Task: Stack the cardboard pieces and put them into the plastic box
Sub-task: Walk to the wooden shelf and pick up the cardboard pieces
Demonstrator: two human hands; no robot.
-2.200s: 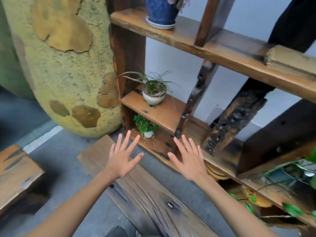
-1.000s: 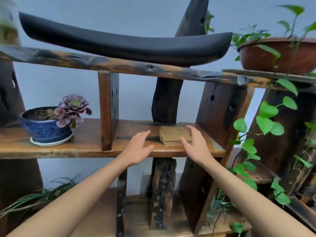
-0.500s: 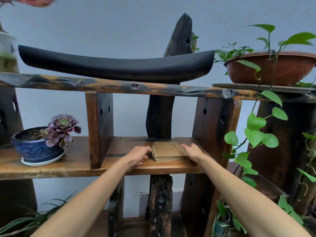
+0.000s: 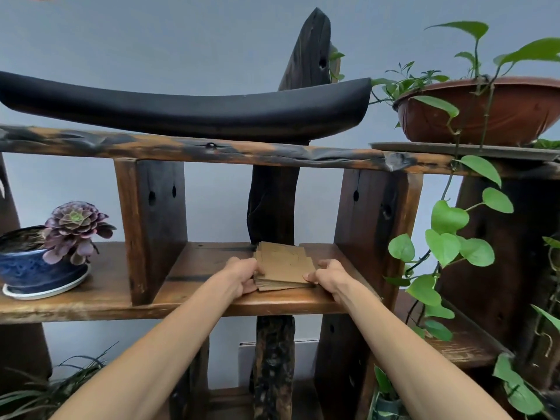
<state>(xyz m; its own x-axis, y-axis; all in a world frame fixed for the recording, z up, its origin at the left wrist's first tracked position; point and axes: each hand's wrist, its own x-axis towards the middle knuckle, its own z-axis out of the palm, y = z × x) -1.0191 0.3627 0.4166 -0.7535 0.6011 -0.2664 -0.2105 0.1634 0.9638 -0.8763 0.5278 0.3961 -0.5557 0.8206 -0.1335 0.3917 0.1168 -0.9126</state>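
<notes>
A stack of brown cardboard pieces lies on the middle wooden shelf, its top pieces slightly askew. My left hand presses against the stack's left side with curled fingers. Against the right side rests my right hand, its fingertips on the stack's edge. Both hands grip the stack between them while it rests on the shelf. No plastic box is in view.
A blue pot with a purple succulent stands left on the same shelf. Upright wooden dividers flank the stack's bay. A black curved piece lies on the upper shelf; a brown planter with trailing vines is at right.
My view rose from the floor and lower shelves to this shelf. Both hands went from spread open to closing in on either side of the cardboard stack.
</notes>
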